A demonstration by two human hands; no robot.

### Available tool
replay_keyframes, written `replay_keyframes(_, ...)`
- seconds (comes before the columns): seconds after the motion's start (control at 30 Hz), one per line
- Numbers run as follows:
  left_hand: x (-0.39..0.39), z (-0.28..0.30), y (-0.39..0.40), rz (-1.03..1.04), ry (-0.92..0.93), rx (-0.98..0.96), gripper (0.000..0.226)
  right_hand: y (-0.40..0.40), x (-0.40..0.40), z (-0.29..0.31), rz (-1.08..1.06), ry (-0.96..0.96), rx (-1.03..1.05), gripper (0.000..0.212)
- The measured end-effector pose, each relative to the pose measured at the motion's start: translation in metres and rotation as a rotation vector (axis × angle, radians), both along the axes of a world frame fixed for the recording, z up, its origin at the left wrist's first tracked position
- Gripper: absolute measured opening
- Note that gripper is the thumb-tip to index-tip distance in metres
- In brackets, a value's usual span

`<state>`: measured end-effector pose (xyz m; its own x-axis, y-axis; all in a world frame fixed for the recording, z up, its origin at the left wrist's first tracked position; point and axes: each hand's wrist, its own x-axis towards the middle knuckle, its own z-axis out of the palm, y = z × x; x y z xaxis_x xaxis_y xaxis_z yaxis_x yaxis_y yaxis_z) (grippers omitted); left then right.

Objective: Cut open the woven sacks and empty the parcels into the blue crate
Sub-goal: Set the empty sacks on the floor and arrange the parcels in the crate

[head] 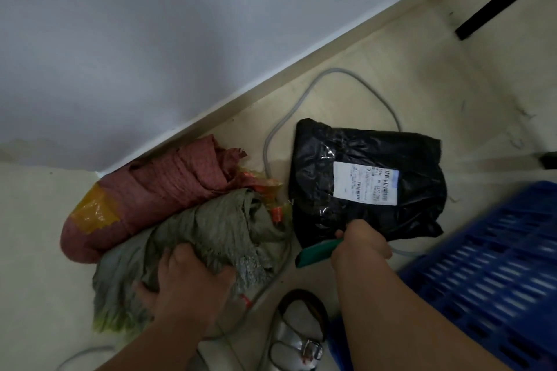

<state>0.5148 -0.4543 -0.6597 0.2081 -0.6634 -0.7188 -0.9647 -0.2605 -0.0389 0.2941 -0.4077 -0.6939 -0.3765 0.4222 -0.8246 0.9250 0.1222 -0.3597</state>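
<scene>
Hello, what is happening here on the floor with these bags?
A person is unpacking sacks on the floor by the wall. The left hand grips a crumpled grey-green woven sack. The right hand holds a green cutter and touches the edge of a black parcel with a white label, which lies on the floor, not yet in the blue crate. A red woven sack lies behind, against the wall.
</scene>
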Motion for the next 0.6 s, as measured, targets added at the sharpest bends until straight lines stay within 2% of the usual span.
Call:
replay_keyframes(0.07, -0.002, 0.012, 0.000, 0.103, 0.046, -0.010, 0.072, 0.000, 0.000, 0.013, 0.080, 0.069, 0.039, 0.060)
replay_keyframes(0.2, -0.008, 0.055, 0.006, 0.033, -0.004, 0.030, 0.092, 0.001, 0.003, 0.067, 0.423, 0.210, 0.097, 0.048)
replay_keyframes(0.3, -0.024, 0.106, 0.011, -0.021, 0.040, -0.027, 0.078, 0.004, 0.003, 0.134, 0.604, 0.265, 0.073, 0.027)
replay_keyframes(0.4, -0.046, 0.154, 0.016, -0.024, 0.211, 0.022, 0.063, 0.007, 0.007, 0.206, 0.746, 0.198, -0.059, 0.021)
replay_keyframes(0.43, -0.055, 0.171, 0.017, 0.048, 0.284, 0.069, 0.057, 0.010, 0.008, 0.227, 0.778, 0.187, -0.085, 0.021)
replay_keyframes(0.53, -0.083, 0.229, 0.026, 0.471, 0.600, 0.242, 0.040, 0.025, 0.007, 0.283, 0.841, 0.197, -0.133, 0.036)
replay_keyframes(0.6, -0.091, 0.263, 0.032, 0.705, 0.709, 0.350, 0.043, 0.042, 0.004, 0.319, 0.864, 0.259, -0.193, 0.036)
